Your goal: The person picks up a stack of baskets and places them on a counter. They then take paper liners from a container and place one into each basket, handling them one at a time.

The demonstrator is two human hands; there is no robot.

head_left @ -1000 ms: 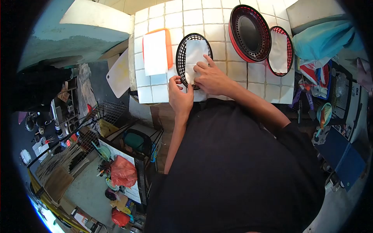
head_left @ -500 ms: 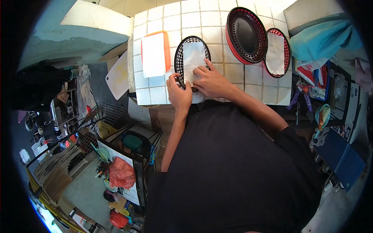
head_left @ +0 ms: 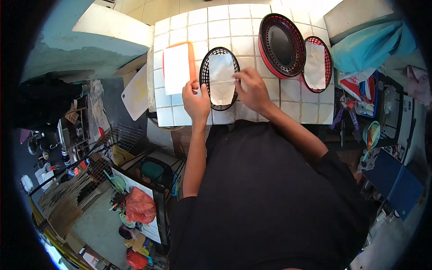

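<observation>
A black oval plastic basket [head_left: 204, 74] with a lattice rim stands on the tiled counter, lined with a white paper sheet [head_left: 222, 74] that shows a crease across its middle. At the basket's left rim is my left hand [head_left: 196, 102], thumb and fingers apart, with nothing seen in it. My right hand [head_left: 254, 92] is by the right rim, its fingers loosely bent and apart; whether they touch the rim is hard to tell. Left of the basket, a stack of white paper sheets [head_left: 176, 67] rests on an orange tray [head_left: 193, 58], close to my left fingertips.
Nested black and red oval baskets [head_left: 282, 45] stand to the right. Beside them is a red-and-black basket [head_left: 330, 67] lined with white paper [head_left: 315, 67]. A teal cloth [head_left: 366, 45] hangs past the counter's right end; a white cutting board [head_left: 135, 94] leans at the left.
My left hand has moved left off the paper to the basket's side. My right hand has drawn back to the right, off the paper, which now lies flatter in the basket.
</observation>
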